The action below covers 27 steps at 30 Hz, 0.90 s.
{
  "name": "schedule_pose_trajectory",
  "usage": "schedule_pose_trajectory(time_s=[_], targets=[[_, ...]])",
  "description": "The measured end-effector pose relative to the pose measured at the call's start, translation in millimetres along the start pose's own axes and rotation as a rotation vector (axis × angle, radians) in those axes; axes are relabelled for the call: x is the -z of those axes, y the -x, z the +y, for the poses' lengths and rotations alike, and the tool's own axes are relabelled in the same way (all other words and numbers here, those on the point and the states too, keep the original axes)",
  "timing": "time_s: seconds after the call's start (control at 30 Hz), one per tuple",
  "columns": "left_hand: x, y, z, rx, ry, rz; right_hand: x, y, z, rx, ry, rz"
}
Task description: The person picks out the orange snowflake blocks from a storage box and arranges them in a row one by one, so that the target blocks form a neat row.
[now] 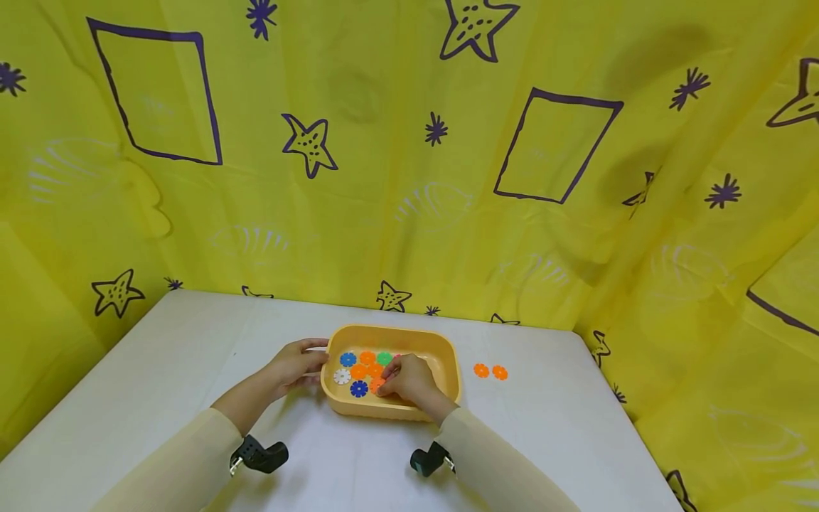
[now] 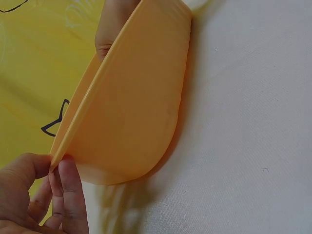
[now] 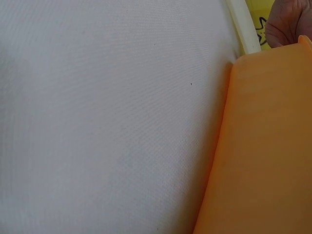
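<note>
A yellow-orange plastic tray [image 1: 444,348] stands on the table, holding several notched plastic building discs: blue [image 1: 359,389], white [image 1: 342,376], green [image 1: 384,358] and orange [image 1: 359,371]. My left hand [image 1: 299,366] pinches the tray's left rim, thumb on one side and fingers on the other in the left wrist view. Over the front rim, my right hand [image 1: 409,378] reaches into the tray with bent fingers. Its fingertips are right at an orange disc [image 1: 377,385]; I cannot tell whether they grip it. The tray wall [image 3: 268,146] hides these fingers in the right wrist view.
Two orange discs [image 1: 481,370] lie side by side on the white table [image 1: 537,427], right of the tray. A yellow patterned curtain [image 1: 384,235] hangs around the back and sides. Black cameras [image 1: 259,455] are strapped at both wrists.
</note>
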<state>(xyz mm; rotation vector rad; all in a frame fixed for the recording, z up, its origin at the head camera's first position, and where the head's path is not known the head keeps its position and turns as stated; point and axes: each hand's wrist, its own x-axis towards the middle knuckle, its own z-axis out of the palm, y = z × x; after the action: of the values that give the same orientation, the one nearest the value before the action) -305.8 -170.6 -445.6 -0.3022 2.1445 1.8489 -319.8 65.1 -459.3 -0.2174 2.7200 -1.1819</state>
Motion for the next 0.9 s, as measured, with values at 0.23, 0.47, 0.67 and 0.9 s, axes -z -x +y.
schedule_pose_trajectory(time_s=[0.23,0.47,0.67,0.9], targets=[[0.1,-0.8,-0.2,-0.004,0.003,-0.001,0.3,1.5,-0.4,0.015,-0.003,0.01],[-0.4,0.0,-0.1,0.001,0.01,-0.006,1.1,0.5,0.3,-0.001,-0.015,-0.006],[0.1,1.4,0.6,0.004,0.004,-0.003,1.6,-0.9,0.6,0.017,-0.042,-0.021],[-0.6,1.7,1.1,0.011,0.003,0.0,1.3,-0.9,1.2,0.009,-0.059,-0.023]])
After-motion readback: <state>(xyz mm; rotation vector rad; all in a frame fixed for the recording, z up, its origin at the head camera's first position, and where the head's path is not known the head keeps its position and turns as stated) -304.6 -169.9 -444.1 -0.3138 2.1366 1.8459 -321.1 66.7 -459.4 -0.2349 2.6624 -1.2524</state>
